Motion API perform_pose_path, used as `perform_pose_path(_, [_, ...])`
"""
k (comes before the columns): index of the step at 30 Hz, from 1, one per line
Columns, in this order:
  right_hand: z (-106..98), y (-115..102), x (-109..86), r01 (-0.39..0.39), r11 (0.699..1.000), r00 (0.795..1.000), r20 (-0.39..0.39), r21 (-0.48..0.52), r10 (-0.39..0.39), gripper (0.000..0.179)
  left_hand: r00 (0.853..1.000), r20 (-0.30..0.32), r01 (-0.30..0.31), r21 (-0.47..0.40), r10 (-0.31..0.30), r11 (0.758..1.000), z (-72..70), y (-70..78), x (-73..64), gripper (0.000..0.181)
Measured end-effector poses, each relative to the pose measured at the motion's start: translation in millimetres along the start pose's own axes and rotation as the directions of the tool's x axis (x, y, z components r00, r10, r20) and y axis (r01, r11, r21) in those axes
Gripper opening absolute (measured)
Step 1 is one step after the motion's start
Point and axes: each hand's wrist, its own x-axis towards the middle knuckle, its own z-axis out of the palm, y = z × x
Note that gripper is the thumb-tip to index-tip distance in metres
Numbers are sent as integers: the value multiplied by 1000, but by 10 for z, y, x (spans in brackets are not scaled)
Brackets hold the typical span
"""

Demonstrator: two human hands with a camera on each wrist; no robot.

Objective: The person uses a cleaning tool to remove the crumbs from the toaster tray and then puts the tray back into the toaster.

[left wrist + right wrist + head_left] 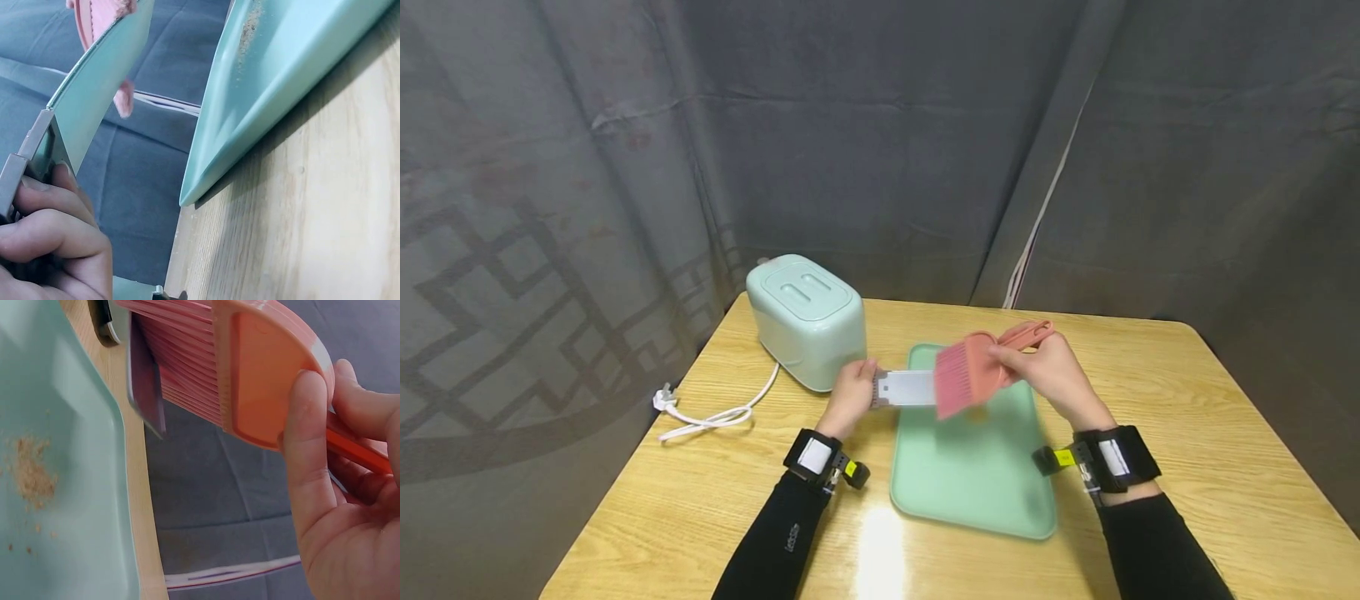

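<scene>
Meeting between hands (850, 396) (1056, 379): brush (982, 368), metal tray (907, 388)

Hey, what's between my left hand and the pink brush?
A flat silvery plate, seen in the head view: your left hand grips one end, and the pink brush overlaps the other.

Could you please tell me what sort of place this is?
Probably an indoor recording space, set up for filming handwork: grey curtains hang behind and beside a wooden table, and wrist-worn cameras are in view.
</scene>
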Motion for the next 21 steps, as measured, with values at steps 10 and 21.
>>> perform_pose_path(10, [-144, 61, -63, -31, 999, 998, -45, 4, 32, 37, 1000, -1, -6, 1, 6, 1000, -29, -23, -16, 37])
perform_pose_path(21, [-282, 90, -113, -43, 997, 995, -88, -56, 38, 36, 1000, 14, 4, -13, -3, 1000, -40, -24, -2, 38])
